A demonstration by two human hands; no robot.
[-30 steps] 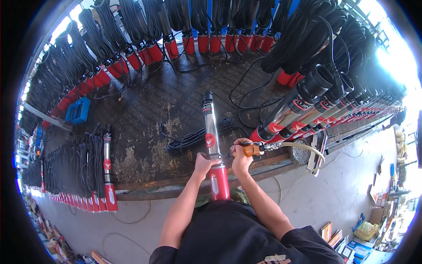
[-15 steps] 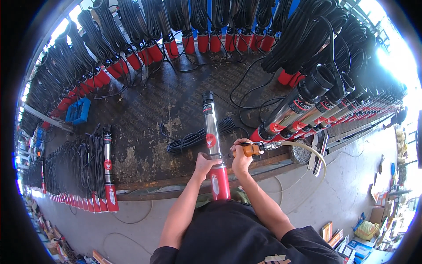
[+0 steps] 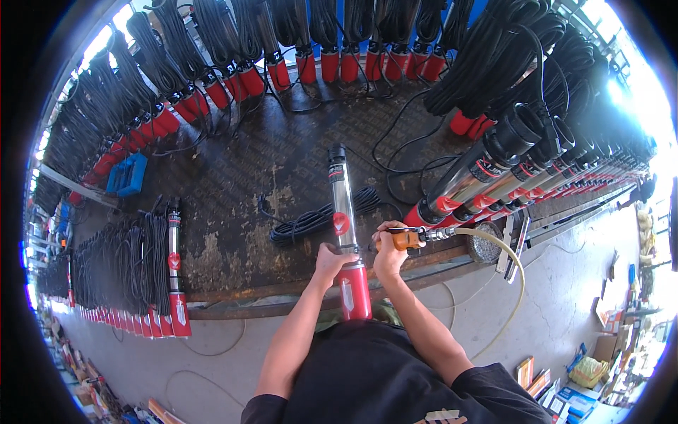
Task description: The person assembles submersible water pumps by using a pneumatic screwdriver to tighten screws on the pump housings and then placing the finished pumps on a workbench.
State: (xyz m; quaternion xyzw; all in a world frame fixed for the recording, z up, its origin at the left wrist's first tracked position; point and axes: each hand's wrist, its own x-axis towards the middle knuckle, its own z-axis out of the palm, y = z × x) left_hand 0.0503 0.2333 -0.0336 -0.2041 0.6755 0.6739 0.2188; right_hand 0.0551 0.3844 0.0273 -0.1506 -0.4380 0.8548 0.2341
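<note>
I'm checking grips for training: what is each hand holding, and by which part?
The left hand holds the silver-and-red cylinder just above its red section; the right hand holds the orange tool by the end away from its hose.

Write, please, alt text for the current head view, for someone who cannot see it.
A person's left hand grips a tubular red-and-silver pump at a worn workbench, while the right hand holds an orange pneumatic tool beside it. A black cable coil lies partly hidden by the pump; similar pumps line the left, back and right.

Orange tool (image 3: 406, 241) partly hidden; top cable bundles (image 3: 324, 21) cut off.
</note>
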